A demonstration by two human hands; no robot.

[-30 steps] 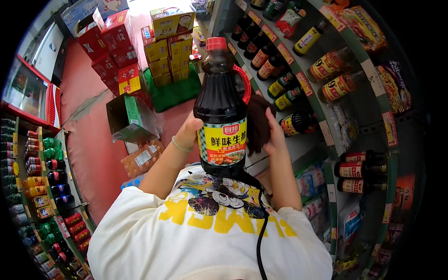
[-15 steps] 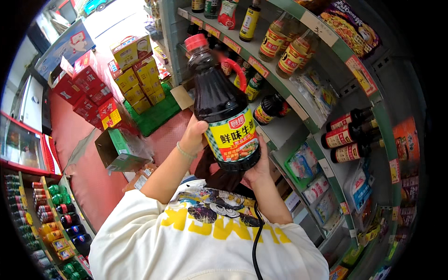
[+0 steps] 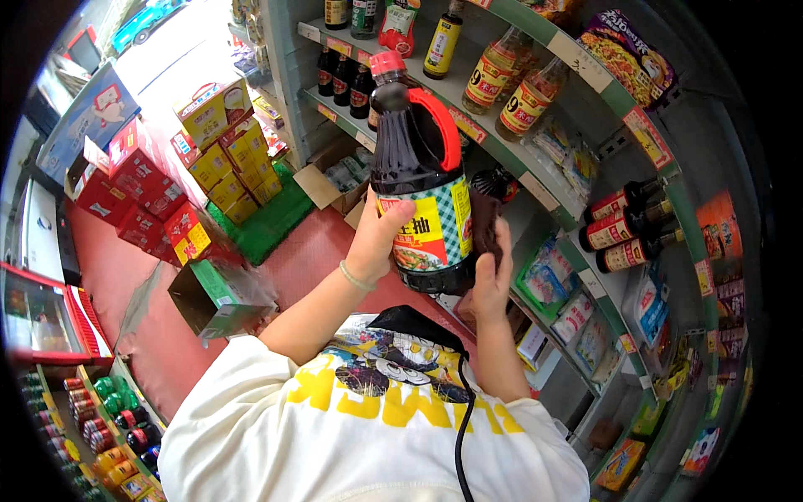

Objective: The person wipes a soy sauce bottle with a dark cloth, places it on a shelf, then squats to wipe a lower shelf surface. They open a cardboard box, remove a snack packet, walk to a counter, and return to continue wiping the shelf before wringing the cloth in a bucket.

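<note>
A big soy sauce bottle (image 3: 408,155) with dark contents, a red cap, a red side handle and a yellow and green-checked label is held up in front of me, leaning slightly. My left hand (image 3: 376,238) is closed around its left side, the thumb lying across the label. On the other side, my right hand (image 3: 491,280) holds a dark brown cloth (image 3: 485,219) against the edge of the label. Part of that cloth and the fingers behind it are hidden. Behind the handle, another dark bottle (image 3: 495,181) lies on the shelf.
Curved shelves (image 3: 535,180) on the right carry vinegar bottles (image 3: 529,100), lying dark bottles (image 3: 619,226) and packets. An open carton (image 3: 322,186) stands past my left hand. Stacked red boxes (image 3: 144,171) and a green box (image 3: 219,293) sit on the red floor; drinks fill a lower-left rack.
The bottle has turned, bringing its handle and the label's checked side toward me. My left thumb now lies over the label. The brown cloth has come up to the bottle's right side.
</note>
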